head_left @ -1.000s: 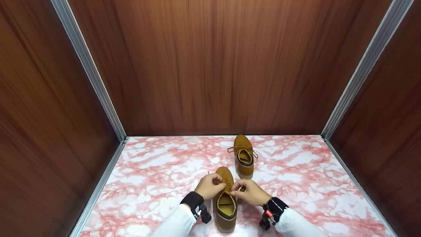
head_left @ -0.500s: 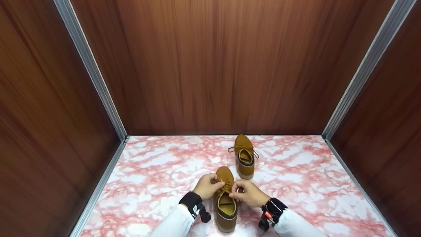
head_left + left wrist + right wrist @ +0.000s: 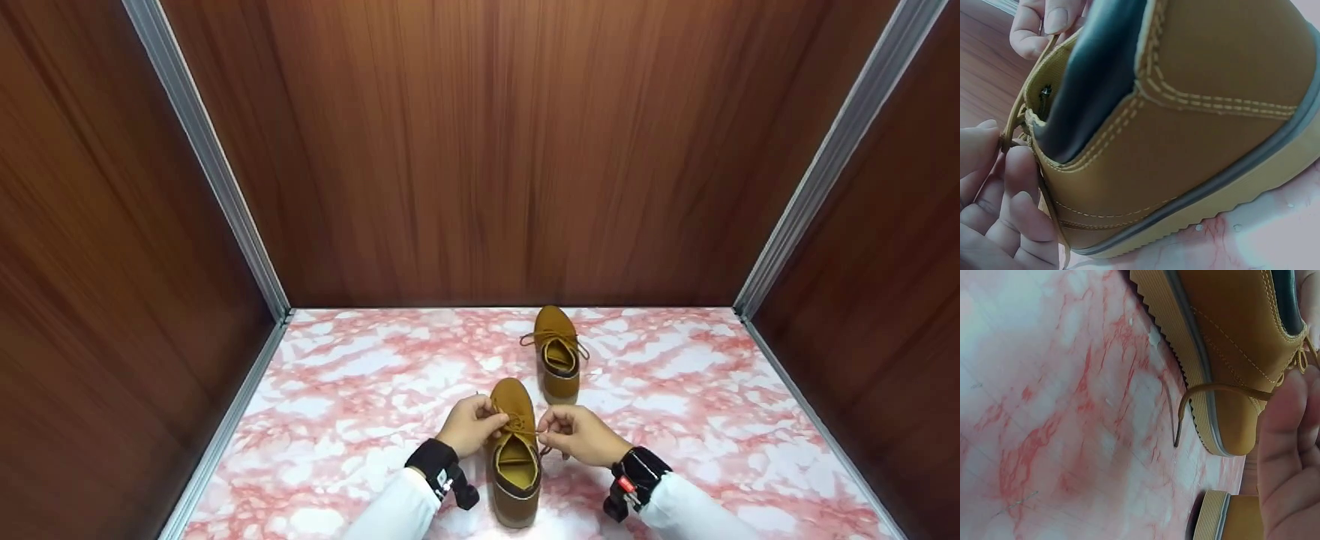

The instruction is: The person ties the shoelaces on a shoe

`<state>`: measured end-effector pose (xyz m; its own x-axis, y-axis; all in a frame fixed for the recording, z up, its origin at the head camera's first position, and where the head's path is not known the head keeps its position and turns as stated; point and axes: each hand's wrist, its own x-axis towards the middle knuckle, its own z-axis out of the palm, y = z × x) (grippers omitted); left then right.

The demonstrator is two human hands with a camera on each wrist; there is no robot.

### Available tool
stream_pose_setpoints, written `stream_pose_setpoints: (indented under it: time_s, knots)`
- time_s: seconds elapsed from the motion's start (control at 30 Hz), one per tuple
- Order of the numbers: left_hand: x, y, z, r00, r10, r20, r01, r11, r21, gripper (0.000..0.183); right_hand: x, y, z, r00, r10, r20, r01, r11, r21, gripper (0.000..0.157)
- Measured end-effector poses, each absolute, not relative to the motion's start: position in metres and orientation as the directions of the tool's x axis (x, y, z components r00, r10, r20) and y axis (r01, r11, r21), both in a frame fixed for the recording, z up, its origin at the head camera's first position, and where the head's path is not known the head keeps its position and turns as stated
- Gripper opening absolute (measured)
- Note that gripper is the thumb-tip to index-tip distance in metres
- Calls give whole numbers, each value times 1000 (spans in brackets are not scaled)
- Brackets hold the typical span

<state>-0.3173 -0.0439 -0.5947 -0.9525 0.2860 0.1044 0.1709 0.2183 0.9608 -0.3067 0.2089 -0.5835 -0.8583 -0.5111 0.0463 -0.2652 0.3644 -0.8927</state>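
A tan lace-up shoe (image 3: 515, 512) with a dark collar stands at the front, toe pointing away. My left hand (image 3: 466, 426) is at the left of its lacing; in the left wrist view thumb and finger pinch the tan shoelace (image 3: 1012, 121). To the right of the tongue, my right hand (image 3: 589, 437) pinches the lace between thumb and fingertips, and a strand stretches from there to the knot area. A free lace end (image 3: 1207, 387) hangs past the sole in the right wrist view. The fingers partly hide the lacing.
A matching tan shoe (image 3: 561, 386), its lace tied in a bow, stands farther back and slightly right. The surface (image 3: 360, 420) is red-and-white marbled. Brown wood-grain panels (image 3: 480, 165) rise behind and on both sides, with metal strips at the corners.
My right hand has moved a little to the right, away from the shoe's middle, drawing the lace out sideways. My left hand has shifted slightly left. Both shoes stay in place.
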Motion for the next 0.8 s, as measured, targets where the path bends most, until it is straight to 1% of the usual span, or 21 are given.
stream_pose_setpoints:
  time_s: [0.17, 0.37, 0.63, 0.8]
  knots:
    - [-318, -45, -597, -956, 277, 97, 162, 222, 961, 16, -307, 211, -585, -880, -470, 68, -279, 396, -875, 10]
    - [-315, -46, -598, -960, 269, 75, 138, 225, 965, 16, -309, 214, -585, -887, -448, 112, -321, 423, -847, 12]
    - [-314, -49, -596, -955, 251, 161, 224, 246, 943, 15, -313, 205, -583, -889, -437, 134, -359, 485, -798, 11]
    - [-314, -48, -595, -951, 256, 172, 234, 236, 943, 14, -318, 193, -580, -899, -410, 152, -364, 510, -780, 11]
